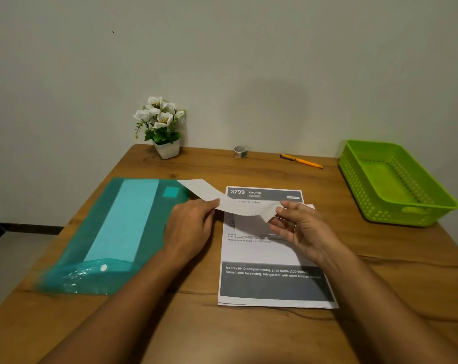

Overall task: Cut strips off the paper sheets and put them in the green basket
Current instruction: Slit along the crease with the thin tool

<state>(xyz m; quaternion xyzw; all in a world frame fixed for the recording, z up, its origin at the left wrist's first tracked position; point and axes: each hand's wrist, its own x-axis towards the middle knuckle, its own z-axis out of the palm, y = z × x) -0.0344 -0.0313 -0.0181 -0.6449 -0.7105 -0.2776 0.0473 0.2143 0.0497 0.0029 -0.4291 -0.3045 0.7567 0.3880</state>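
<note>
We hold a limp white paper strip (238,204) above the printed paper sheets (271,253) on the wooden desk (380,271), left hand (189,227) and right hand (300,232) each pinching one end; light and floppy, we judge, it travels best gripped at both ends toward the empty green plastic basket (396,182), well apart at right.

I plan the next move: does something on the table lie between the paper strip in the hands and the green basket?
Nothing visible does. The paper strip is held by the left hand and right hand above the printed sheets. Between it and the green basket lies only bare wooden table; the orange pen lies farther back.
</note>
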